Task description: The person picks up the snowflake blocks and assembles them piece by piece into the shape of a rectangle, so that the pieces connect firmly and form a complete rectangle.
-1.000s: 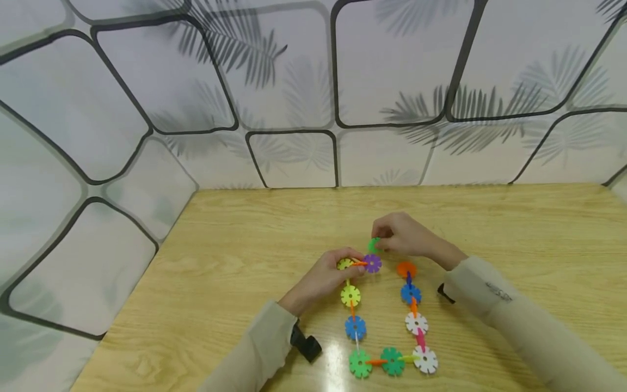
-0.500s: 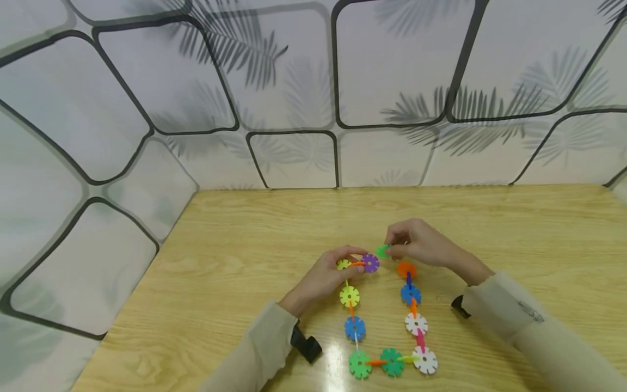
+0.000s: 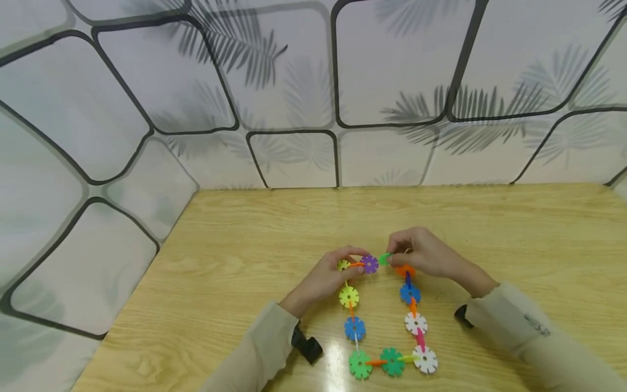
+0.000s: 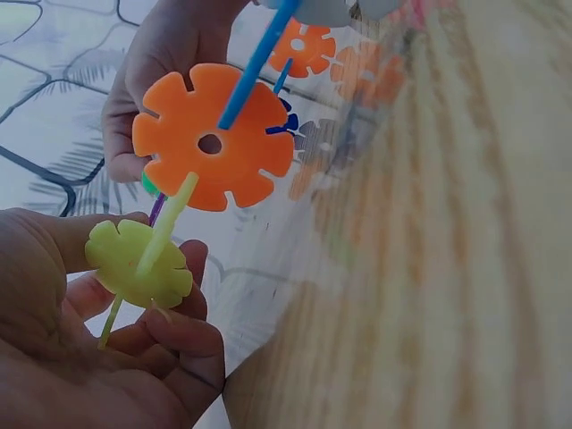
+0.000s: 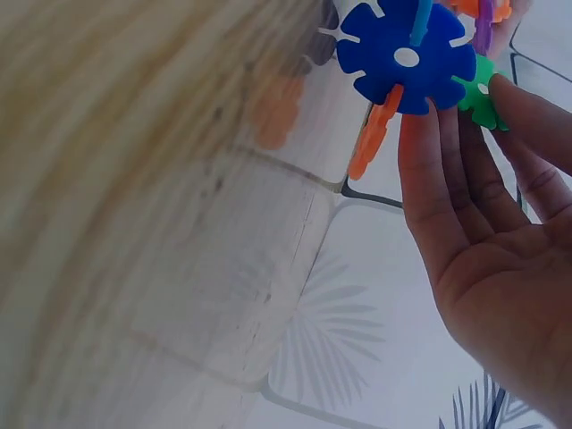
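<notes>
Notched plastic interlocking discs form a chain that bends round like a U on the table. At its far left end my left hand (image 3: 333, 275) grips the chain, with a yellow disc (image 4: 138, 264) and an edge-on orange disc (image 3: 357, 264) between thumb and fingers. A purple disc (image 3: 369, 264) sticks out past those fingertips. Between thumb and fingertips, my right hand (image 3: 421, 253) pinches a green disc (image 5: 483, 94), close beside the purple one. Just below that hand, the chain's right end has an orange disc (image 3: 405, 270), partly hidden, then a blue disc (image 3: 410, 294).
White discs (image 3: 416, 323) continue the right side, and green discs (image 3: 392, 362) lie along the near side. A blue disc (image 3: 355, 328) is on the left side. The wooden table (image 3: 245, 228) meets a patterned wall (image 3: 294, 158) behind. Black straps (image 3: 306, 345) sit at the sleeves.
My right hand has moved right and toward me with the green disc, from above the purple disc to its right side. The left hand and chain have barely shifted.
</notes>
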Tool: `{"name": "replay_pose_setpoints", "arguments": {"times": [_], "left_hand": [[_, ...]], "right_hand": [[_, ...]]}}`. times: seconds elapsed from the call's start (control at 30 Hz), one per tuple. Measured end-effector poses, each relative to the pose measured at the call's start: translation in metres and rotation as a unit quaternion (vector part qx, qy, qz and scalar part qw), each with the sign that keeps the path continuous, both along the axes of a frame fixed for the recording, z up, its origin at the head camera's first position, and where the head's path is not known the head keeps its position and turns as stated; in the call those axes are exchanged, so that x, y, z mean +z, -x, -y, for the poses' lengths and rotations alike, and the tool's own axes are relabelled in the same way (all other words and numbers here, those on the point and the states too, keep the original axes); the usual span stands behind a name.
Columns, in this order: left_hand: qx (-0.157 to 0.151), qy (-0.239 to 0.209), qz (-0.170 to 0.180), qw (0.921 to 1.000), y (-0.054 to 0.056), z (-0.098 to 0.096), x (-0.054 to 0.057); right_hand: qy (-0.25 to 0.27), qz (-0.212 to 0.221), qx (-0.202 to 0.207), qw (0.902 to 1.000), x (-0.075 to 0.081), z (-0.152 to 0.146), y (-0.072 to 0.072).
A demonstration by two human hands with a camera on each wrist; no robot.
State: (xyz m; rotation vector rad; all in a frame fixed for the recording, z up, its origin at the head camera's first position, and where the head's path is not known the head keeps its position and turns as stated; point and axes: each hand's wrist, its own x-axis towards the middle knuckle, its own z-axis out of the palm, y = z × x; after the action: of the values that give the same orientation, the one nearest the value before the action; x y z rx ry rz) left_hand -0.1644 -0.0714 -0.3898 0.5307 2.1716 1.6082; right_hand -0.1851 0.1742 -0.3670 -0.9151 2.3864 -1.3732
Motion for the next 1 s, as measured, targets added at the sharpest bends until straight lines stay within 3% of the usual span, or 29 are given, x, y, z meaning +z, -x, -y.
{"name": "replay_pose_setpoints", "arguments": {"times": [0.3, 0.57, 0.73, 0.9, 1.0], "left_hand": [[-0.001, 0.004, -0.007, 1.0000, -0.001, 0.000, 0.002], [-0.010, -0.011, -0.013, 0.9998, -0.002, -0.001, -0.001], [-0.014, -0.011, -0.035, 0.9992, -0.001, 0.000, -0.001], [-0.015, 0.013, -0.051, 0.9985, -0.002, -0.002, 0.000], [-0.022, 0.025, -0.042, 0.9985, -0.001, -0.002, 0.000]], "right_hand": [[0.014, -0.041, 0.019, 0.9989, -0.003, 0.004, -0.002], [-0.052, -0.087, 0.014, 0.9948, 0.007, 0.012, -0.010], [-0.079, -0.133, 0.010, 0.9879, 0.012, 0.020, -0.012], [-0.115, -0.203, 0.021, 0.9721, 0.010, 0.027, -0.014], [-0.111, -0.201, 0.027, 0.9728, 0.010, 0.024, -0.014]]}}
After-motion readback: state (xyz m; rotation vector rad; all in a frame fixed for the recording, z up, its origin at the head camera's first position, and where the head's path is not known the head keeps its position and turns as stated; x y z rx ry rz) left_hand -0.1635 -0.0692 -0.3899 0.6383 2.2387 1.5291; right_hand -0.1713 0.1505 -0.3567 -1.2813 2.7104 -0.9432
